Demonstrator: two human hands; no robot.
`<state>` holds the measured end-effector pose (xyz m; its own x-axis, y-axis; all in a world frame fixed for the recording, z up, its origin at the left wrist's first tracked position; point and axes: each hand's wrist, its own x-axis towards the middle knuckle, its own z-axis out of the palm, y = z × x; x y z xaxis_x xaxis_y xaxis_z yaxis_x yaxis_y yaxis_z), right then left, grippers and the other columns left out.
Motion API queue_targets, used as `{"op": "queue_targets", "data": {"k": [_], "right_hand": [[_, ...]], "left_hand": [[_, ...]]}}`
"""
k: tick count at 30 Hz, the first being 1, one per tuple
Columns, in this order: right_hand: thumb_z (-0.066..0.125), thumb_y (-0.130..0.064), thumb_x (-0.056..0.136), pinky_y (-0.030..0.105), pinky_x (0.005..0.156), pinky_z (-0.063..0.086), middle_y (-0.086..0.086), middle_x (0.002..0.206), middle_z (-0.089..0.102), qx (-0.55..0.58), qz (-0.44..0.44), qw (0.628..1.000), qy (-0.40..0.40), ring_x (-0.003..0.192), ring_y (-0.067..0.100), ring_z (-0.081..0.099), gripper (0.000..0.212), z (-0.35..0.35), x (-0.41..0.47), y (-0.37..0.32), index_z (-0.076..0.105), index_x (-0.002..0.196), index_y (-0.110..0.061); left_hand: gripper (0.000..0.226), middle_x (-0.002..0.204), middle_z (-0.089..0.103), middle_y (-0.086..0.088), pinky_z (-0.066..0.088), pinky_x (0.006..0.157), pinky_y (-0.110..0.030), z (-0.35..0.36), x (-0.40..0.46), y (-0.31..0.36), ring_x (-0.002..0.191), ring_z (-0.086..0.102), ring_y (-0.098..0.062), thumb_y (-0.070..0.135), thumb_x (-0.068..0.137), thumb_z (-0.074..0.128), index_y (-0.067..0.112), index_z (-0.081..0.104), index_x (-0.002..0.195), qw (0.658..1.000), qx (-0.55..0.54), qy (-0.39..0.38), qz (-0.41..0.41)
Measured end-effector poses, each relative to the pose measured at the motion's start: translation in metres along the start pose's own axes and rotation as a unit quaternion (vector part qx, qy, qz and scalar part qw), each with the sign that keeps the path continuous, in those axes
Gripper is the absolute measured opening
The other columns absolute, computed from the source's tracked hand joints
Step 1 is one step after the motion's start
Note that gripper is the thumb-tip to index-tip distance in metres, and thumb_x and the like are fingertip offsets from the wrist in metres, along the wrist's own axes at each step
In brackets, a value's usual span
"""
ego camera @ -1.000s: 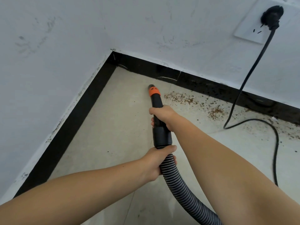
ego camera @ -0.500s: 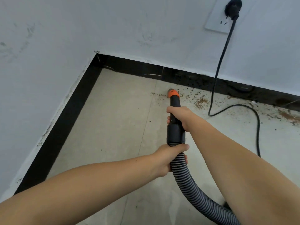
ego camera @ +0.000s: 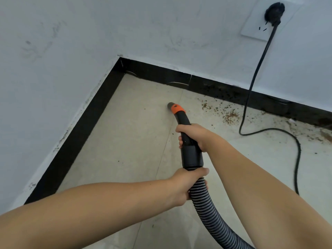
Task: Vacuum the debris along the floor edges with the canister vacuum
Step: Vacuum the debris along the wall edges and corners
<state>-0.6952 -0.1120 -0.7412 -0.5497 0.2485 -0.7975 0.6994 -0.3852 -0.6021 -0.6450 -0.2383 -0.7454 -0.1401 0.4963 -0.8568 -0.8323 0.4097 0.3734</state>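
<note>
The black vacuum wand (ego camera: pixel 191 155) ends in an orange-collared nozzle (ego camera: pixel 175 108) that points at the pale tiled floor, left of the brown debris (ego camera: pixel 230 116) scattered along the black baseboard (ego camera: pixel 215 88). My right hand (ego camera: pixel 193 135) grips the wand's upper part. Just below the wand's cuff, my left hand (ego camera: pixel 186 185) grips the ribbed grey hose (ego camera: pixel 213 220), which runs off the bottom edge. The canister is out of view.
A black power cord (ego camera: pixel 255 76) hangs from a plug in the white wall socket (ego camera: pixel 258 27) and loops across the floor on the right. More debris (ego camera: pixel 323 135) lies at the far right by the baseboard. White walls meet in a corner (ego camera: pixel 120 59).
The nozzle has swung left, away from the debris patch it was over half a second ago. That patch by the tile seam looks thinner than a second ago. Both hands keep their grip.
</note>
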Motion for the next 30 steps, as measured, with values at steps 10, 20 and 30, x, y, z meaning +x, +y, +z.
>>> {"op": "queue_targets", "data": {"k": [10, 20, 30], "right_hand": [[0.061, -0.008, 0.086, 0.028, 0.047, 0.053, 0.007, 0.053, 0.055, 0.084, 0.018, 0.993, 0.082, 0.038, 0.018, 0.053, 0.011, -0.049, -0.021, 0.02, 0.05, 0.088, -0.006], [0.063, -0.011, 0.085, 0.031, 0.054, 0.054, 0.007, 0.056, 0.057, 0.004, 0.026, 1.0, 0.012, 0.042, 0.018, 0.055, 0.017, -0.014, -0.023, 0.024, 0.049, 0.094, -0.006], [0.062, -0.009, 0.086, 0.029, 0.05, 0.054, 0.008, 0.053, 0.056, 0.103, 0.044, 0.991, 0.079, 0.04, 0.018, 0.053, 0.012, -0.042, -0.046, 0.041, 0.05, 0.09, -0.006]], "left_hand": [[0.018, 0.07, 0.063, -0.004, 0.054, 0.066, -0.03, 0.028, -0.002, -0.007, 0.063, 0.063, -0.018, 0.019, 0.085, 0.069, 0.011, 0.056, 0.095, 0.996, 0.076, -0.05, -0.015], [0.018, 0.071, 0.061, -0.006, 0.054, 0.073, -0.033, 0.014, -0.018, -0.025, 0.067, 0.062, -0.02, 0.017, 0.086, 0.068, 0.01, 0.054, 0.095, 0.999, 0.006, -0.038, -0.02], [0.019, 0.071, 0.063, -0.003, 0.055, 0.062, -0.028, 0.027, -0.03, -0.027, 0.063, 0.063, -0.016, 0.02, 0.085, 0.068, 0.012, 0.055, 0.098, 0.994, 0.081, -0.064, -0.029]]}}
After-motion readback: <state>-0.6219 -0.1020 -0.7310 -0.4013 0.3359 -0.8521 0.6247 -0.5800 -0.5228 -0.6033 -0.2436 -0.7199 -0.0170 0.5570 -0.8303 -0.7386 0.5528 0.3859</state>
